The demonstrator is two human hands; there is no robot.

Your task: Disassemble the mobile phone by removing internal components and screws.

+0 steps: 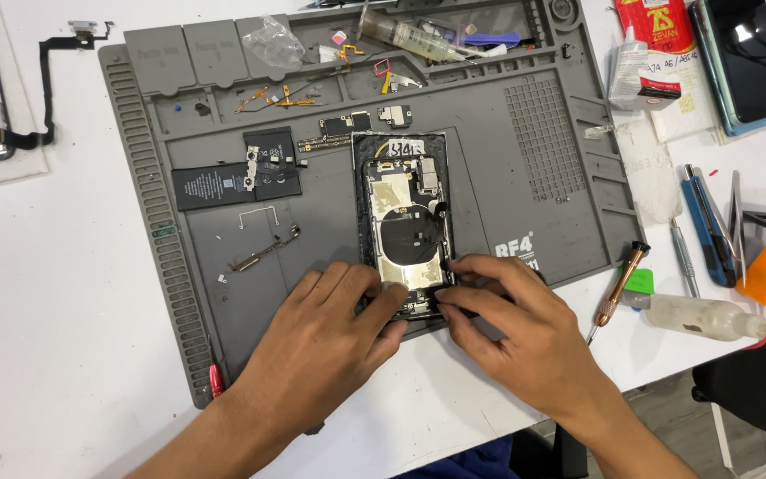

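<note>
Opened phone (pixel 405 226) laid at centre of grey repair mat (pixel 525 222). Left hand (pixel 325 341) brought in from below phone, palm down, fingers half curled, tips pressed on phone's lower edge. Right hand (pixel 511 333) set at phone's lower right corner, fingers pinched narrow on edge; anything pinched cannot be told

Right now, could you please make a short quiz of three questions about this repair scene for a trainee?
1. True or false: both hands touch the lower end of the opened phone.
2. Where is the black battery? A) left of the phone, on the grey mat B) inside the phone C) off the mat
3. Which tool lies just right of the mat's lower right corner?

Key: 1 true, left hand and right hand. 2 A. 3 the copper screwdriver.
</note>
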